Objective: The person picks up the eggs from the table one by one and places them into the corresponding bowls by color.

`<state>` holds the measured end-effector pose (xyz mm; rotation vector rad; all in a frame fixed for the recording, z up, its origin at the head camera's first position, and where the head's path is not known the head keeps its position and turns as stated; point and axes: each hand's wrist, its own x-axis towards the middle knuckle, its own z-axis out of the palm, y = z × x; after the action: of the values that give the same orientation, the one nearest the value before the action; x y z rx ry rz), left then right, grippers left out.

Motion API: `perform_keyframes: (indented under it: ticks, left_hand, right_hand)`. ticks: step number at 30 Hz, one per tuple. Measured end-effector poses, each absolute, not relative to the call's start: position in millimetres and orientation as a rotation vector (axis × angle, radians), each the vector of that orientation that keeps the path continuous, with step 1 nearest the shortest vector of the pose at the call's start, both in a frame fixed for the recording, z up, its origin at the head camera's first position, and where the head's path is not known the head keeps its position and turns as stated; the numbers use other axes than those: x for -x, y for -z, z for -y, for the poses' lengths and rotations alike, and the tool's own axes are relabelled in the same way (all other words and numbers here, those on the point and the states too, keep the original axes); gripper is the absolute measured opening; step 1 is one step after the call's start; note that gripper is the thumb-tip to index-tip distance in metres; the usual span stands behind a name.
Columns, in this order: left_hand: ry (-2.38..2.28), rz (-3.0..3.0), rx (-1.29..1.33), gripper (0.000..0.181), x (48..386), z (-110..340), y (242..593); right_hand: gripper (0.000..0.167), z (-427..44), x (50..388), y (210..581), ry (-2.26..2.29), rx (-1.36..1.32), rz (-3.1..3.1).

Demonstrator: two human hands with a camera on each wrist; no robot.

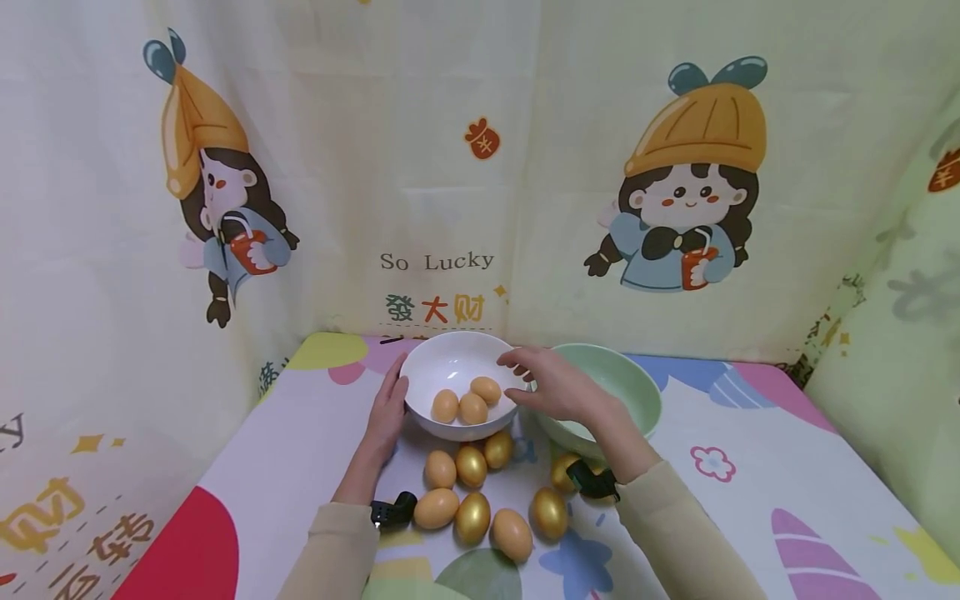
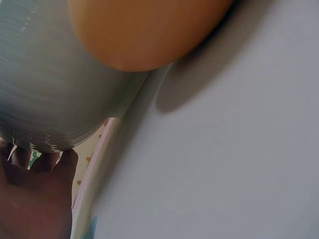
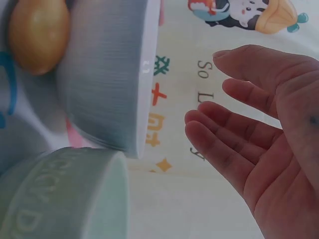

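A white bowl [image 1: 456, 358] stands at the back of the table with three brown eggs [image 1: 473, 408] inside. My left hand [image 1: 387, 410] rests along its left side, its fingers touching the outer wall [image 2: 45, 99]. Above the white bowl's right rim hovers my right hand [image 1: 557, 383], thumb and fingers apart and nothing between them. A green bowl [image 1: 643, 390] stands just right of the white one, partly hidden by the right arm. In front of the bowls lie several brown eggs [image 1: 512, 534] and several golden eggs [image 1: 472, 518].
The table [image 1: 292, 500] has a colourful printed cover. A printed curtain [image 1: 555, 167] hangs behind it and along both sides. My right forearm and wrist camera [image 1: 592, 480] cover some golden eggs near the green bowl.
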<state>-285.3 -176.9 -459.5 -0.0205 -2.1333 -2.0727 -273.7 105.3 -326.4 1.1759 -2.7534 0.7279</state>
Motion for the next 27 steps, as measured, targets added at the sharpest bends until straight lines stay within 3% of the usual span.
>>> perform_keyframes:
  ticks: [27]
  left_hand:
    - [2.068, 2.142, 0.017, 0.056, 285, 177, 460]
  right_hand:
    - [0.037, -124, 230, 355, -0.866, -1.211, 2.787]
